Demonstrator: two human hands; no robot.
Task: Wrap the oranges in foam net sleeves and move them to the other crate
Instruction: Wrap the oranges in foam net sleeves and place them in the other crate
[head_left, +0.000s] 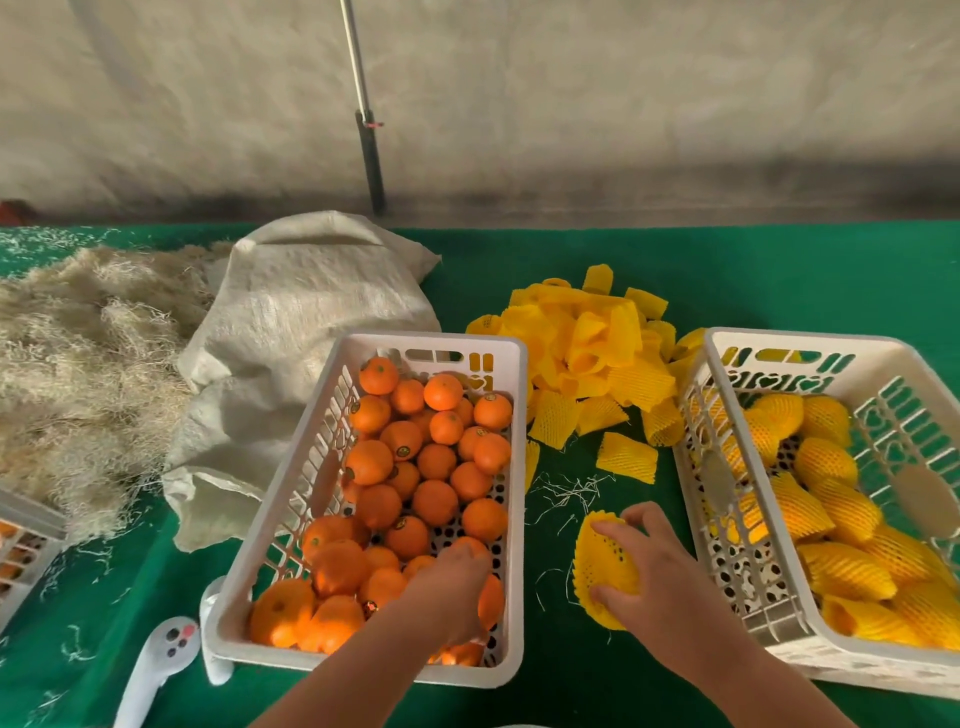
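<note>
A white crate (514, 364) in the middle holds several bare oranges (434, 501). My left hand (449, 587) reaches into its near right corner and lies over the oranges there; whether its fingers grip one is hidden. My right hand (649, 566) holds a yellow foam net sleeve (605, 564) spread open, thumb and fingers hooked in its rim, above the green cloth between the crates. A second white crate (727, 343) at the right holds several oranges wrapped in yellow sleeves (836, 571).
A heap of loose yellow sleeves (597, 353) lies behind and between the crates. A white woven sack (306, 312) and a pile of straw-like shavings (78, 374) fill the left. A white handheld device (166, 654) lies at the front left, by a third crate's corner (26, 525).
</note>
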